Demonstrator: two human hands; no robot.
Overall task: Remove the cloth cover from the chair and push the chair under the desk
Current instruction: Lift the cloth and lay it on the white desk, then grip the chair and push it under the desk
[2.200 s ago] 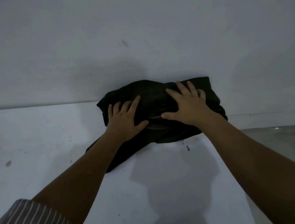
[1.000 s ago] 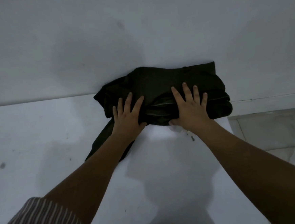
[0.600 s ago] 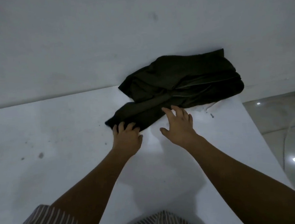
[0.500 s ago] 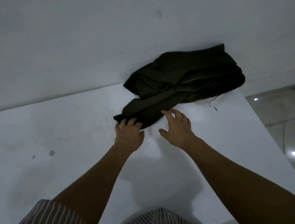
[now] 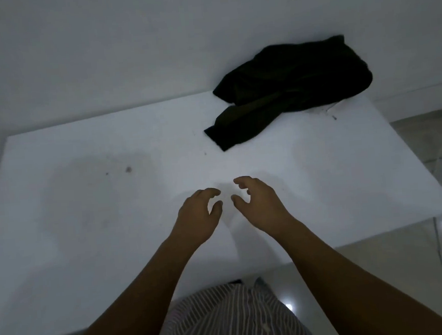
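Note:
The dark cloth cover (image 5: 287, 88) lies bunched at the far right of the white desk (image 5: 85, 204), pushed against the wall, with one flap trailing toward me. My left hand (image 5: 197, 216) and my right hand (image 5: 257, 204) hover side by side over the desk's middle, well short of the cloth. Both have loosely curled fingers and hold nothing. The chair is not in view.
A white wall (image 5: 125, 42) rises directly behind the desk. Glossy tiled floor (image 5: 433, 256) shows to the right and near the front edge, with a thin cable (image 5: 438, 242) running along it. My striped shirt (image 5: 232, 319) fills the bottom centre.
Both hands pressed on the cloth, then let it go and drew back toward me. The view has pulled away, showing the whole desk top.

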